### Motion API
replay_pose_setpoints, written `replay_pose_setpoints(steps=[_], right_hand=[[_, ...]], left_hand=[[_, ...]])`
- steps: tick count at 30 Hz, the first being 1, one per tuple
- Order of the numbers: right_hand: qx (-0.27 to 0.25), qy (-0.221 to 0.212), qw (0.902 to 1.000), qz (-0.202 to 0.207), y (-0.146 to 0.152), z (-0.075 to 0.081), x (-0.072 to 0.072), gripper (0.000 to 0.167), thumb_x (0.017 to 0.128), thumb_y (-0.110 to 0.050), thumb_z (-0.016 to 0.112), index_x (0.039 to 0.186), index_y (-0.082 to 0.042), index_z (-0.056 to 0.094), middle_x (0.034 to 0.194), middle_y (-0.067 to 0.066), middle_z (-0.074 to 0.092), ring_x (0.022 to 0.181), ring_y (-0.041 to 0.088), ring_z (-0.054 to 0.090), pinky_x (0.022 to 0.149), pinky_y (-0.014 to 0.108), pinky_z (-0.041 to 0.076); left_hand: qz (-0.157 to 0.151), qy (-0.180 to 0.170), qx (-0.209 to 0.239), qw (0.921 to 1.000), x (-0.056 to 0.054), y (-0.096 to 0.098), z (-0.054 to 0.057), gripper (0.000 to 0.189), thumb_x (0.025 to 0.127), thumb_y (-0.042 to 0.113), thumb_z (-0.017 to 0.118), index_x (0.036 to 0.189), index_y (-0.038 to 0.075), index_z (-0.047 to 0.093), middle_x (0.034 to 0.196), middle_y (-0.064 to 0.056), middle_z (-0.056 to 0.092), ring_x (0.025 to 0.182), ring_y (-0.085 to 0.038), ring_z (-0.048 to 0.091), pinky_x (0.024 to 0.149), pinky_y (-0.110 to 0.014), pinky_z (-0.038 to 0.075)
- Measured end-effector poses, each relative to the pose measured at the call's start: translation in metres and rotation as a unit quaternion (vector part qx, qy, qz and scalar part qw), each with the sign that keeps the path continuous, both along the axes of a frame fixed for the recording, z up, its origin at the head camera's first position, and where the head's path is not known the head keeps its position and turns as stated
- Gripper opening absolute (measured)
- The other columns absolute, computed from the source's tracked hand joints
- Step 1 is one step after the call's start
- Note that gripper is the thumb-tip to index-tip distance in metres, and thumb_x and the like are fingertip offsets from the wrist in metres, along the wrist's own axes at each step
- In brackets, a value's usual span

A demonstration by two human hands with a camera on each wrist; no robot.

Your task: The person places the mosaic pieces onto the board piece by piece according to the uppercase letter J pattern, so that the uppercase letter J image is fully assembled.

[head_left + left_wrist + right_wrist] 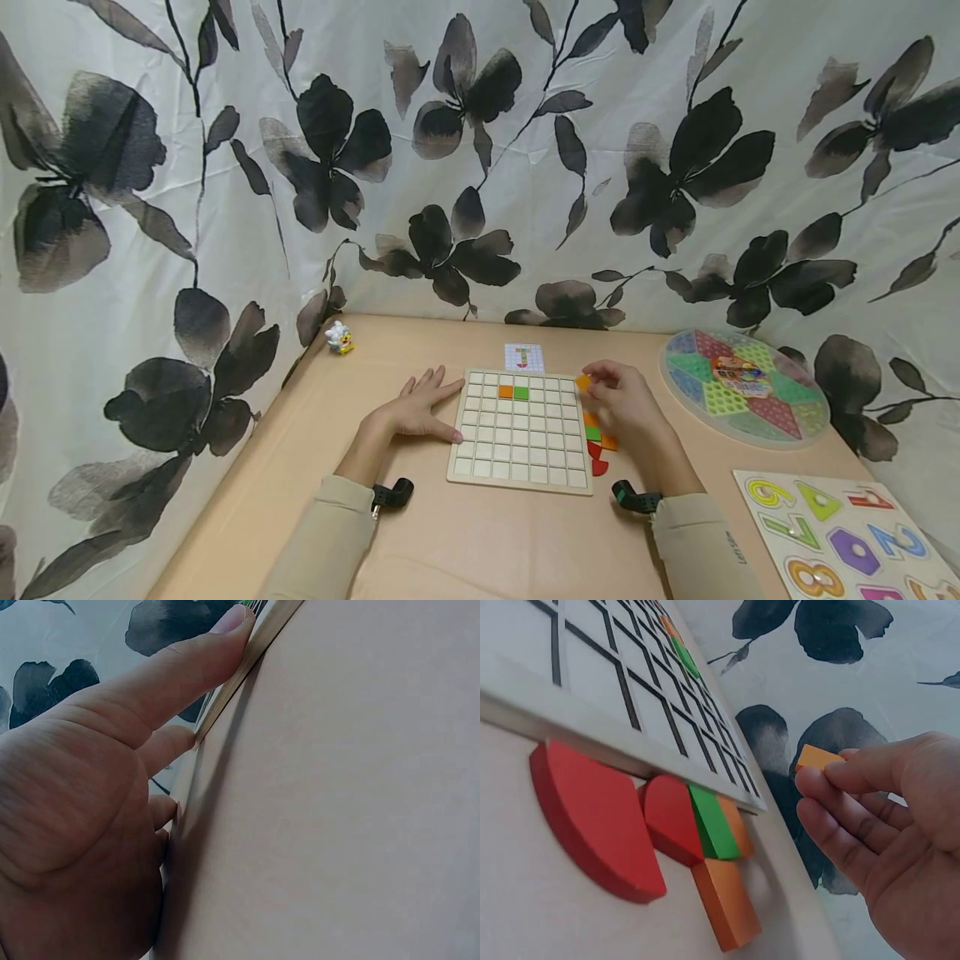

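Observation:
A white grid board (517, 450) with a pale wooden rim lies on the table. In its upper rows an orange square (506, 392) and a green square (521, 393) sit side by side. My left hand (416, 408) rests at the board's left edge, fingers spread, thumb on the rim. Over the board's upper right corner, my right hand (622, 400) pinches an orange block (819, 757) between thumb and fingertips. Below that hand, along the right edge, lie two red rounded blocks (596, 821), a green block (714, 825) and orange blocks (727, 904).
A small patterned card (524, 357) lies just behind the board. At the right are a round colourful box (690, 392) and a sheet of number and shape pictures (813, 508). A small toy figure (340, 337) stands at the back left. Floral curtain (555, 167) surrounds the table (420, 533).

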State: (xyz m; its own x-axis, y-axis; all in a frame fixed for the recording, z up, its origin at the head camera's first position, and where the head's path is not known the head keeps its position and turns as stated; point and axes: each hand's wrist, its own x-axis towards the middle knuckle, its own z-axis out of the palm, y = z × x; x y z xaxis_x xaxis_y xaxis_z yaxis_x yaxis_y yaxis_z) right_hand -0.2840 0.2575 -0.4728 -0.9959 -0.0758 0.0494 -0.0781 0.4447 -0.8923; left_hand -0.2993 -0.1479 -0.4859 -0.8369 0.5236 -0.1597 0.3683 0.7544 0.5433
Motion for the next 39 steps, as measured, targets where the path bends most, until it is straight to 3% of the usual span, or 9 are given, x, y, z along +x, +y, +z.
replay_pose_setpoints(steps=[10,16,22,26,39], right_hand=[[-0.018,0.010,0.9996,0.018,-0.013,0.007,0.001,0.028,0.100,-0.008,0.068,0.129,-0.009,0.066,0.114,0.014,0.061,0.104,0.031,0.055,0.081,0.017,0.054],[-0.002,0.023,0.9993,0.029,-0.026,0.004,-0.001,0.033,0.098,-0.010,0.072,0.131,-0.003,0.067,0.109,0.013,0.063,0.100,0.030,0.056,0.075,0.018,0.054],[0.015,0.055,0.9976,0.038,-0.035,0.000,-0.004,0.031,0.096,-0.008,0.074,0.126,0.000,0.071,0.104,0.012,0.067,0.092,0.027,0.059,0.074,0.017,0.054],[0.033,0.067,0.9963,0.042,-0.041,-0.003,-0.006,0.028,0.095,-0.007,0.076,0.122,-0.001,0.073,0.101,0.011,0.070,0.088,0.024,0.061,0.074,0.019,0.054],[0.070,0.079,0.9932,0.048,-0.056,-0.009,-0.006,0.022,0.092,-0.006,0.078,0.114,-0.001,0.074,0.094,0.009,0.070,0.082,0.020,0.060,0.070,0.021,0.052]], left_hand=[[0.000,-0.001,0.005,1.0000,-0.001,0.001,-0.002,0.110,0.077,0.062,0.083,0.166,0.022,0.030,0.174,-0.023,-0.002,0.162,-0.042,-0.008,0.129,-0.061,-0.009],[0.002,0.000,0.008,1.0000,0.000,0.001,-0.002,0.109,0.077,0.061,0.083,0.165,0.023,0.031,0.174,-0.023,-0.001,0.162,-0.041,-0.007,0.129,-0.061,-0.008],[-0.006,0.003,0.031,0.9995,-0.003,-0.001,-0.009,0.114,0.073,0.070,0.082,0.165,0.025,0.032,0.174,-0.025,-0.002,0.161,-0.044,-0.008,0.127,-0.064,-0.010],[-0.008,-0.004,0.041,0.9991,-0.001,-0.001,-0.005,0.115,0.072,0.068,0.084,0.165,0.024,0.033,0.173,-0.026,-0.002,0.161,-0.045,-0.008,0.127,-0.065,-0.011],[0.005,-0.003,0.003,1.0000,0.001,0.001,0.000,0.109,0.078,0.060,0.084,0.166,0.025,0.030,0.175,-0.021,-0.002,0.162,-0.039,-0.008,0.130,-0.059,-0.009]])
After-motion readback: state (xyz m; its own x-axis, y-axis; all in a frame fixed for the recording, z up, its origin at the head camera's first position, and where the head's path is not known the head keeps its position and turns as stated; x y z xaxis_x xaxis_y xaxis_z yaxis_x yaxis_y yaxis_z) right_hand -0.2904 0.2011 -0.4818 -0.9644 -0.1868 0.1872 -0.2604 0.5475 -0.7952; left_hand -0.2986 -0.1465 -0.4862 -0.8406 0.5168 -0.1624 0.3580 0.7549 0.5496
